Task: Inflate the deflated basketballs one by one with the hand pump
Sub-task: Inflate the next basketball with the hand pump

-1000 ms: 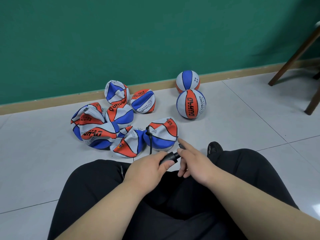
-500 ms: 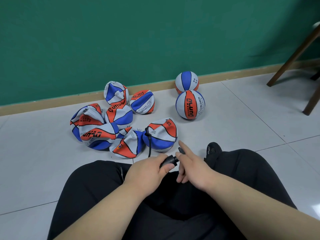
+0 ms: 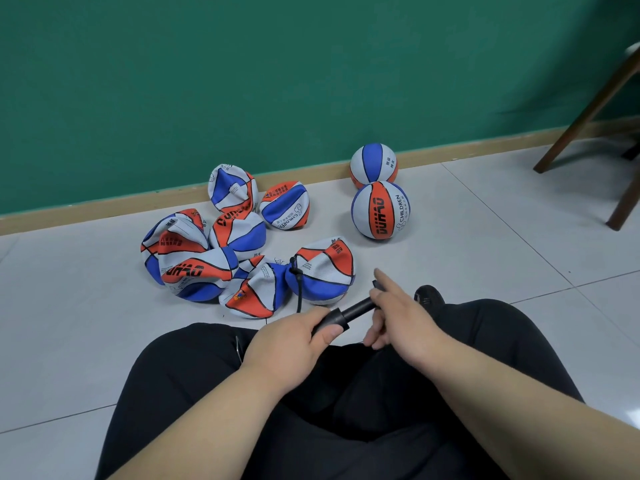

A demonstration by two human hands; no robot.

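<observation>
Now — two inflated balls (image 3: 380,210), seven deflated balls (image 3: 197,275), one pump (image 3: 356,309) — held.

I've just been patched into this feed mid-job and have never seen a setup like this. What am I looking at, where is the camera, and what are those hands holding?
There is no machine here. A person sits on the grey tiled floor, and the one camera is worn on their head, looking forward and down over their black-trousered legs. The left hand grips the barrel of a slim black hand pump. The right hand holds the pump's far end, with the index finger pointing out. A thin black hose runs from the pump up to the nearest deflated orange, blue and white basketball, which is one of a heap of flat ones. The two round inflated basketballs sit apart, near the green wall. Brown wooden furniture legs show at the right.
</observation>
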